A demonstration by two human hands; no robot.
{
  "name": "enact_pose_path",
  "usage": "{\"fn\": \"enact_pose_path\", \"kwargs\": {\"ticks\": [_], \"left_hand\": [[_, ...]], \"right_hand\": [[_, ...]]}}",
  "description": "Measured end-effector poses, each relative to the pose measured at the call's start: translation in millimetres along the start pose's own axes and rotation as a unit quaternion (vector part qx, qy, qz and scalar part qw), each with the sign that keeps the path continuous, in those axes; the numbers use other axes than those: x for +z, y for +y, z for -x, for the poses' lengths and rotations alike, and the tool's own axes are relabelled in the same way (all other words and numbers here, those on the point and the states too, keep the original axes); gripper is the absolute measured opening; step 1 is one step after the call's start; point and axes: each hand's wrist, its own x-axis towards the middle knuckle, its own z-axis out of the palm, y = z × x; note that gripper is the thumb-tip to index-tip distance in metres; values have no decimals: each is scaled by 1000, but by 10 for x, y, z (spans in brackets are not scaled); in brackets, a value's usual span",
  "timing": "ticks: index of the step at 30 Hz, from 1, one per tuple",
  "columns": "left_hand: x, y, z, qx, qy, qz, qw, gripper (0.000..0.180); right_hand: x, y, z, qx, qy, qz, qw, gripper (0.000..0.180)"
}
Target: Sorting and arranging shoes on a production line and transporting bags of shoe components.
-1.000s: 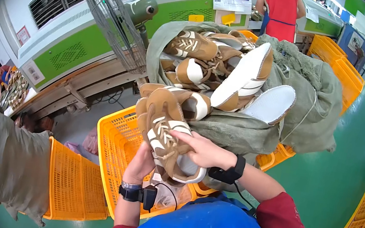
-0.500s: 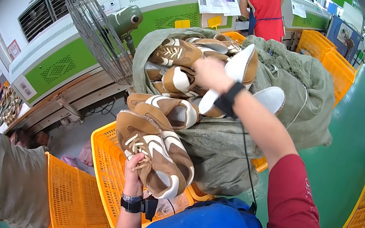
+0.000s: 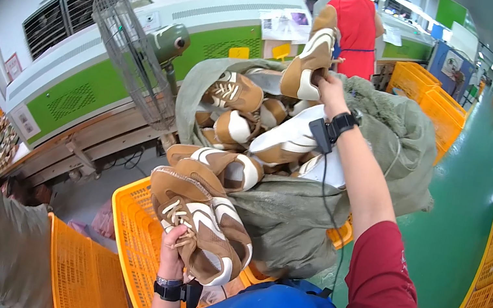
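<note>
My right hand point(image 3: 332, 96) is raised over an open grey-green sack point(image 3: 288, 217), gripping a brown and white sneaker upper point(image 3: 317, 51) near its heel opening, toe pointing up. Below it, more brown and white uppers point(image 3: 237, 129) lie jumbled in the sack's mouth, some with white undersides showing. At the lower left, my left hand point(image 3: 171, 251) is closed on a laced sneaker upper point(image 3: 192, 237), thumb at the laces. A second upper is pressed against that one's far side. Another upper point(image 3: 224, 166) rests on the sack's near edge, just beyond them.
A yellow crate point(image 3: 132, 220) stands under my left hand, another yellow crate point(image 3: 84, 270) and a grey sack point(image 3: 1, 236) to its left. Behind are a caged fan point(image 3: 129, 51) and a long green-and-white machine point(image 3: 75, 94). A person in red point(image 3: 354, 34) stands beyond the sack.
My right hand has gone from among the uppers in the sack up and away, lifting one sneaker upper out. My left hand keeps its hold. The view has tilted slightly upward.
</note>
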Motion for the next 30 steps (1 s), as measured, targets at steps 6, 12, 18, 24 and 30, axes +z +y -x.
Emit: {"fn": "enact_pose_path", "kwargs": {"ticks": [6,12,18,24,30], "left_hand": [[9,24,-29,-6,-43,13,999,31],[-43,108,82,38,-26,-4,999,29],[291,296,473,114,26,-93,989,39],[-248,62,813,-4,-112,-175,978,71],[-160,-23,945,-16,-115,-160,980,78]], "right_hand": [[-331,-86,647,90,-296,-448,839,34],[-275,-183,1519,146,-312,-353,870,44],[667,-49,3078,-298,-350,557,691,71],[768,31,3369,-298,-420,442,735,66],[814,77,3605,-395,-431,398,707,54]]}}
